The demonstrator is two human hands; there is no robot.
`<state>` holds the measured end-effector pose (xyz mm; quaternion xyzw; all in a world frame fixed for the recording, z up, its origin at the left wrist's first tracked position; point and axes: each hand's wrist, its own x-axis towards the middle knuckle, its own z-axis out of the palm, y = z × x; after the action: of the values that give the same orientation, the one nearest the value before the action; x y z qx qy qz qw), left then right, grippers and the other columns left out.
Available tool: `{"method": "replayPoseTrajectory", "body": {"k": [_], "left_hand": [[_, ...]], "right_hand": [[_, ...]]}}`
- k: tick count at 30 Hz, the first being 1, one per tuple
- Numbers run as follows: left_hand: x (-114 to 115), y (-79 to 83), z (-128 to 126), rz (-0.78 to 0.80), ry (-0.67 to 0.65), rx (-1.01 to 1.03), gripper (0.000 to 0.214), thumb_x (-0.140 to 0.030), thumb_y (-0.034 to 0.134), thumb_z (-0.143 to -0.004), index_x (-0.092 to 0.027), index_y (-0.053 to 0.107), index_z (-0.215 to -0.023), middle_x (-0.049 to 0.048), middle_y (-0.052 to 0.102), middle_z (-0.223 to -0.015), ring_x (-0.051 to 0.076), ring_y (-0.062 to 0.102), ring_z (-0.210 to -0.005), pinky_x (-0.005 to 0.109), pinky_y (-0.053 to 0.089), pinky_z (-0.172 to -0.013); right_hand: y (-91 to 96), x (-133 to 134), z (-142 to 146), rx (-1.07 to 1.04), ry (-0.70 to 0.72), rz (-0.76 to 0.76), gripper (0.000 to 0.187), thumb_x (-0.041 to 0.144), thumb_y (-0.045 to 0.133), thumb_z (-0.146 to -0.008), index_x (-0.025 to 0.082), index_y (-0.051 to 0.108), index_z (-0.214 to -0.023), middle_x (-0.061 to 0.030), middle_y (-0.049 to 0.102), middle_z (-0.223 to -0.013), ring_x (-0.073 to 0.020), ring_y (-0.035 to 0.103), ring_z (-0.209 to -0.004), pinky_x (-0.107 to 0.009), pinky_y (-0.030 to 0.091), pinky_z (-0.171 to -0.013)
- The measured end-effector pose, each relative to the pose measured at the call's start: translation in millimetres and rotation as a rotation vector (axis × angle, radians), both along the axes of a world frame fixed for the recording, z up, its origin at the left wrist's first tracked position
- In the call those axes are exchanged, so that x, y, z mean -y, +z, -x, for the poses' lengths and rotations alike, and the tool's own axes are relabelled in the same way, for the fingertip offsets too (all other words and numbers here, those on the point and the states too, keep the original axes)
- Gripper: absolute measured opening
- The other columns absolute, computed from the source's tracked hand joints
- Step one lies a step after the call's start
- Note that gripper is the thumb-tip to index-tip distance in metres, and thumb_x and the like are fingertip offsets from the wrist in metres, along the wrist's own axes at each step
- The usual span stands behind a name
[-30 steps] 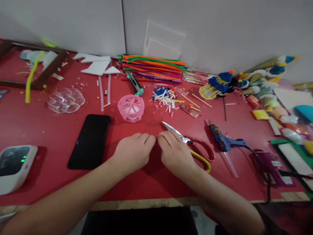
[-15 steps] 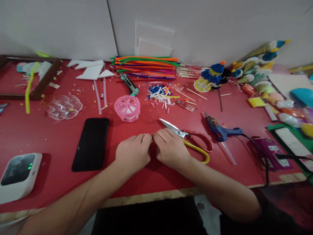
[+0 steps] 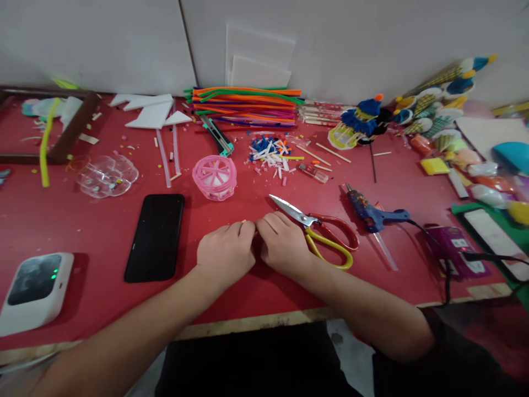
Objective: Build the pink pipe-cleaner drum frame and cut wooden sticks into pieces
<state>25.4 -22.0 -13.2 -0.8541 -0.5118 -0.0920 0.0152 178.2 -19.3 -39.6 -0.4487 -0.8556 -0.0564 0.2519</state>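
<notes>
My left hand [image 3: 225,251] and my right hand [image 3: 283,244] rest knuckles-up on the red table [image 3: 95,231], fingertips meeting in a pinch around a tiny pale piece that I cannot make out. Scissors with one red and one yellow handle [image 3: 320,231] lie just right of my right hand, blades pointing up-left. A pink round wheel-like piece [image 3: 214,177] stands a little beyond my left hand. A heap of short cut bits in blue, white and orange [image 3: 270,155] lies farther back.
A black phone [image 3: 156,236] lies left of my hands, a white device with green lights [image 3: 33,289] at the left edge. A blue glue gun [image 3: 374,214] lies to the right. Colourful sticks [image 3: 248,105], a utility knife [image 3: 219,139], a clear tray [image 3: 108,175] and craft figures [image 3: 433,127] crowd the back.
My hands have drawn closer together until the fingertips touch. The view has shifted slightly; nothing else on the table has moved.
</notes>
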Motion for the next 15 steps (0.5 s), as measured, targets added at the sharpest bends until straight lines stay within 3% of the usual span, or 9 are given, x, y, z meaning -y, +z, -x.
{"method": "replayPoseTrajectory", "body": {"k": [15], "left_hand": [[0.9, 0.1, -3.8, -0.020, 0.016, -0.036, 0.016, -0.011, 0.051, -0.076, -0.016, 0.066, -0.079, 0.0084, 0.067, -0.062, 0.023, 0.067, -0.059, 0.028, 0.040, -0.048]], "right_hand": [[-9.0, 2.1, 4.3, -0.016, -0.057, 0.065, 0.017, 0.008, 0.045, -0.077, 0.018, 0.058, -0.073, -0.0060, 0.054, -0.070, -0.0204, 0.044, -0.068, -0.031, 0.037, -0.063]]}}
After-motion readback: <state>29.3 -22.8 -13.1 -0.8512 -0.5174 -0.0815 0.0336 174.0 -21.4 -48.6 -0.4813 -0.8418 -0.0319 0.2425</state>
